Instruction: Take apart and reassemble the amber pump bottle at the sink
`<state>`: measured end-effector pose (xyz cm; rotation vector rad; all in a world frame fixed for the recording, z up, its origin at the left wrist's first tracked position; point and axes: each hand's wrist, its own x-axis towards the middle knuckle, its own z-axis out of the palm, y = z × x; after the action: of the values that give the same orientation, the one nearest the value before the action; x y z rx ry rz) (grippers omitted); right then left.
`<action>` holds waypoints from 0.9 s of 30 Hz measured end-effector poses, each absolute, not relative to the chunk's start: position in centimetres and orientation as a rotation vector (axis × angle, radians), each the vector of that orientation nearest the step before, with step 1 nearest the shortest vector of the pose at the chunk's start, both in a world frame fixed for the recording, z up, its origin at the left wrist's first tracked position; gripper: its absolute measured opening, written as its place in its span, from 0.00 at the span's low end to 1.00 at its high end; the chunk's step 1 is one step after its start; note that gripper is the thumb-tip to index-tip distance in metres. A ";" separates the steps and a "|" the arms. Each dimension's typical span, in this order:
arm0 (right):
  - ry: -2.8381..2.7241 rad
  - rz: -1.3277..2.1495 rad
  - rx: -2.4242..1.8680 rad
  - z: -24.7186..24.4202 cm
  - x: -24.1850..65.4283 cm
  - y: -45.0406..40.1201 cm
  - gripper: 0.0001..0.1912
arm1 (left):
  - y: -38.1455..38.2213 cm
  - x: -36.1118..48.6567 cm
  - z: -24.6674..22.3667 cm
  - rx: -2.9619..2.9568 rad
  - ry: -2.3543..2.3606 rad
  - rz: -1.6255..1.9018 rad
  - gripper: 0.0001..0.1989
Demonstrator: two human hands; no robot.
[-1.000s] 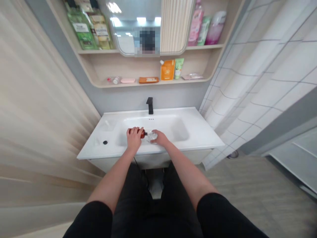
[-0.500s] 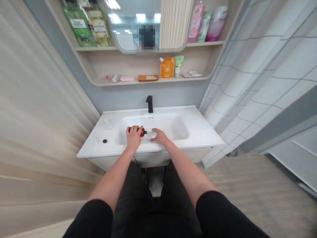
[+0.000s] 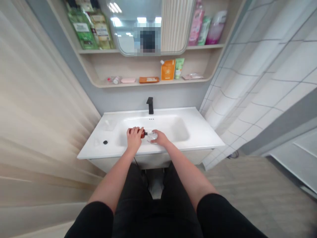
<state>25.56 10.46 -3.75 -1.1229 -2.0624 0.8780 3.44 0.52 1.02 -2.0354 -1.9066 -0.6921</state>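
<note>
Over the white sink basin point(image 3: 177, 127), my left hand point(image 3: 135, 136) is closed around a reddish-brown bottle point(image 3: 143, 133). The bottle lies on its side, its dark neck point(image 3: 146, 134) pointing right. That neck meets the mouth of a small clear cup point(image 3: 151, 136), which my right hand point(image 3: 159, 137) grips from the right. Whether liquid is flowing between them is too small to make out.
A black faucet point(image 3: 150, 105) stands behind the basin. On the counter at left lie a round black cap point(image 3: 105, 142) and a clear container point(image 3: 107, 125). Above, a shelf point(image 3: 99, 83) holds an orange pouch point(image 3: 168, 70), a green tube point(image 3: 179, 68) and an orange packet point(image 3: 149, 79).
The whole view has shifted slightly, with the scene sitting a little lower. Both hands keep their hold, bottle and cup staying together.
</note>
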 end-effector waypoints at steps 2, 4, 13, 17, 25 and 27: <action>-2.069 0.880 -1.125 -3.7 25.6 10.4 0.43 | 0.5 3.4 1.0 -2.030 -1.902 -0.687 0.33; -2.068 0.884 -1.139 -3.6 25.5 10.4 0.43 | 0.6 3.4 0.9 -2.029 -1.896 -0.679 0.32; -2.066 0.882 -1.141 -3.5 25.6 10.3 0.43 | 0.5 3.5 1.1 -2.041 -1.896 -0.696 0.33; -2.074 0.879 -1.143 -3.4 25.6 10.3 0.43 | 0.5 3.4 1.1 -2.047 -1.880 -0.695 0.32; -2.084 0.878 -1.156 -3.2 25.6 10.3 0.43 | 0.5 3.5 1.0 -2.027 -1.884 -0.671 0.32; -2.082 0.883 -1.159 -3.2 25.6 10.2 0.43 | 0.4 3.5 1.1 -2.024 -1.888 -0.666 0.32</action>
<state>25.57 10.25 -3.23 -1.1590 -2.0821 0.8831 3.50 0.42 1.12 -2.0239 -1.8883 -0.6663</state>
